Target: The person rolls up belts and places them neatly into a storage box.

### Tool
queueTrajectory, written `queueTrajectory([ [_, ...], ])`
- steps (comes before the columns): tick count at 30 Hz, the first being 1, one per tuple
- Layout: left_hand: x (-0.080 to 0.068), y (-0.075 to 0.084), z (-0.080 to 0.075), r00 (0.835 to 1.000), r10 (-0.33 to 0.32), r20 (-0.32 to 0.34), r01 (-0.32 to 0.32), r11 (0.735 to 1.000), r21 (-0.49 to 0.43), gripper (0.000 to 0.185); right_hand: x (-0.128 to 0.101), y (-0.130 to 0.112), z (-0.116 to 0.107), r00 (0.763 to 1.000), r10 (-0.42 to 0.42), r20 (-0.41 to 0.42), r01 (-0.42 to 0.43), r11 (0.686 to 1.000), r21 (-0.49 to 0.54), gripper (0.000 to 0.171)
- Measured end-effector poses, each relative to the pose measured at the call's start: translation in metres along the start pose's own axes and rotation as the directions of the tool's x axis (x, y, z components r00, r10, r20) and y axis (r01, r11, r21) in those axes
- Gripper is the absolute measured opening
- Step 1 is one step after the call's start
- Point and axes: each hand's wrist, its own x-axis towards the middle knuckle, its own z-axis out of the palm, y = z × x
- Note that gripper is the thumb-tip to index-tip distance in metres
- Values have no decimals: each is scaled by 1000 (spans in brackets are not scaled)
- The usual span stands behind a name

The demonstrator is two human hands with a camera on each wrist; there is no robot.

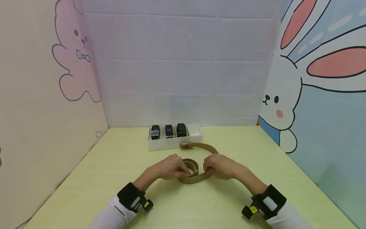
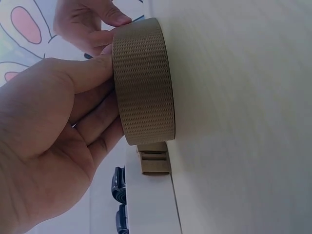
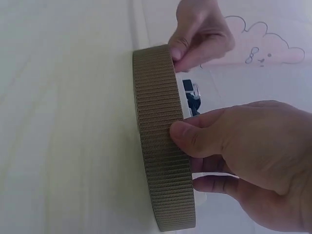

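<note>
A tan webbing belt stands on edge on the yellow-green table, partly wound into a coil between both hands. My left hand pinches the coil's left side; the thumb lies on the outside of the belt. On the coil's right side my right hand pinches it too, thumb pressed on the woven band. The loose end curves back to a tan buckle next to the tray. In the left wrist view the buckle shows behind the coil.
A white tray stands at the back of the table, with three rolled black belts in its left part. Cartoon-printed walls close in the table on the left, back and right.
</note>
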Motion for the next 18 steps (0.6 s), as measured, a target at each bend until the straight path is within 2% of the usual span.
queueTrajectory([
  [8, -1, 0, -1, 999, -28, 19, 28, 999, -23, 12, -14, 29, -8, 995, 104, -5, -104, 993, 56, 19],
  [18, -4, 2, -5, 996, -60, 65, 64, 996, -68, 14, -15, 26, -13, 991, 136, -14, -135, 990, 41, 16],
])
